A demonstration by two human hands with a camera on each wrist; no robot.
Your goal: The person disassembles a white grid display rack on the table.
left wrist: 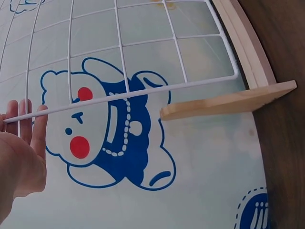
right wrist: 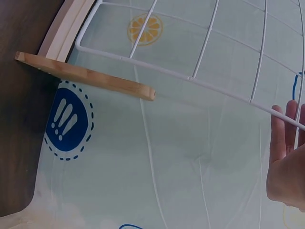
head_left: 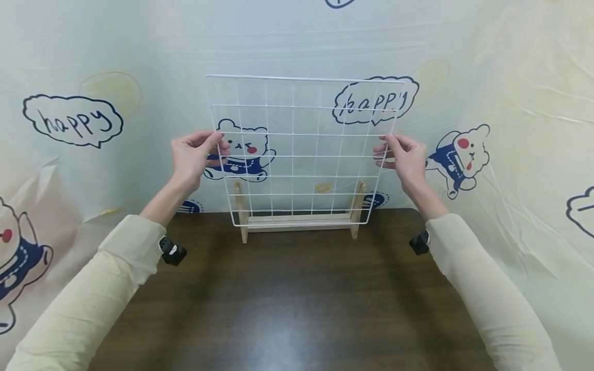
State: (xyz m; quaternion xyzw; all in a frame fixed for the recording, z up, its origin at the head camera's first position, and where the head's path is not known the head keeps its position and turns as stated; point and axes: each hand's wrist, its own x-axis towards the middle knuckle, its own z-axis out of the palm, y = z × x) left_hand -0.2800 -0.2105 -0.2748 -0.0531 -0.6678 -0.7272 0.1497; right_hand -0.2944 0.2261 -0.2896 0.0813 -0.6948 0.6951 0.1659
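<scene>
A white wire grid panel (head_left: 301, 135) stands upright in the middle of the head view, gripped at its two side edges. My left hand (head_left: 192, 157) pinches the left edge about halfway up, thumb in front and fingers behind the wires. On the opposite edge, at a similar height, my right hand (head_left: 406, 154) pinches the side wire the same way. Behind the panel's lower part is a light wooden stand (head_left: 244, 235) with two uprights and a crossbar. In the left wrist view the panel's bottom edge lies close along the stand's crossbar (left wrist: 243, 43); one upright (right wrist: 109, 82) shows beside the panel's corner in the right wrist view.
The stand sits near the back of a dark brown wooden table (head_left: 287, 299). A pale cloth (head_left: 297, 46) printed with bears and "happy" bubbles hangs behind and along both sides. Small black devices (head_left: 172, 251) are worn at both wrists.
</scene>
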